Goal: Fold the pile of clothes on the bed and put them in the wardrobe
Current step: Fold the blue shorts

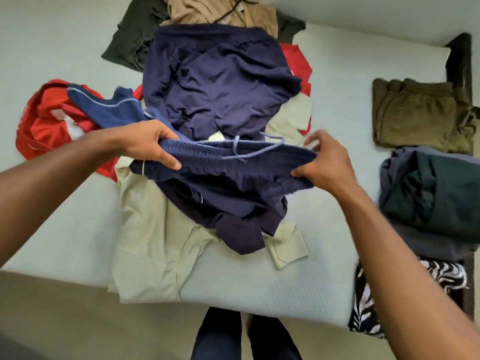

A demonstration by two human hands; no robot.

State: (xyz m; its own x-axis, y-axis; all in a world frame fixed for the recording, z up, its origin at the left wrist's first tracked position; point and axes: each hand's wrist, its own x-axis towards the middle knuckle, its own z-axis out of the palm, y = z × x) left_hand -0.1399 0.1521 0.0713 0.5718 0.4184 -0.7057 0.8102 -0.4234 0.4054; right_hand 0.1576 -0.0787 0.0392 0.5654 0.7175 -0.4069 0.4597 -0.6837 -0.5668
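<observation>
Both hands are clamped on one garment, each at one end of its waistband. The left hand (145, 141) curls its fingers over the left end. The right hand (327, 162) pinches the right end between thumb and fingers, and its upper fingers are blurred.

The garment is a pair of navy blue shorts (233, 178) with a ribbed elastic waistband and a light blue drawstring (249, 149) lying loose over it. The waistband is stretched between the hands, and the rest of the cloth hangs down crumpled onto the pile.

Under the shorts lies a cream shirt (150, 235), spread toward the near edge of the bed (65, 229). Just behind the shorts is more navy cloth (220, 81); I cannot tell if it is a separate piece. To the left are a blue garment with pale piping (111, 107) and a red garment (46, 120). At the far end are a beige garment (215, 9) and a dark green garment (130, 40).

Well apart on the right side of the bed lie folded things: an olive garment (415, 113), a grey and dark teal stack (428, 193), and a black and white patterned cloth (446, 279).
</observation>
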